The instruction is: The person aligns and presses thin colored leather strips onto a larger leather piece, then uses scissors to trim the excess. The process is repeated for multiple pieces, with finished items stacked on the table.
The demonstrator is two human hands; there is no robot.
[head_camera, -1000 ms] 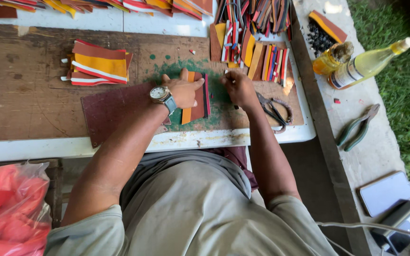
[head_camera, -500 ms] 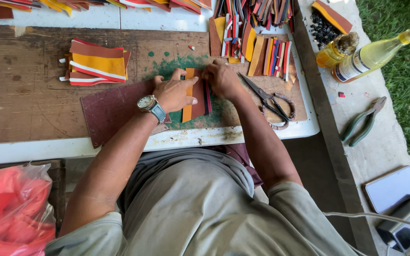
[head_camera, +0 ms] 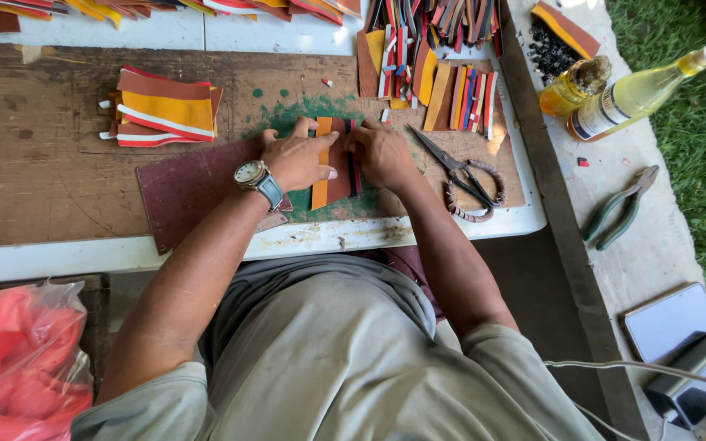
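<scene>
Left hand (head_camera: 300, 157) with wristwatch (head_camera: 253, 175) presses flat on brown-orange strips (head_camera: 330, 163). Right hand (head_camera: 382, 153) touches same strips from other side. Scissors (head_camera: 455, 171) lie just beside right hand on worktop (head_camera: 59, 163). Striped stack (head_camera: 165, 110) farther left. Bottles (head_camera: 614, 90), pliers (head_camera: 618, 208) on ledge, right.

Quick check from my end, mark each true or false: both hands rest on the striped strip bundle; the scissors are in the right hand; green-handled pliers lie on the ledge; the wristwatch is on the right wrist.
1. Both hands rest on the brown, orange and red strip bundle. True: left hand and right hand press on it.
2. The black-bladed scissors are in the right hand. False: they lie on the brown board, right of that hand.
3. Green-handled pliers lie on the concrete ledge. True.
4. The silver wristwatch is on the right wrist. False: it is on the left wrist.
</scene>
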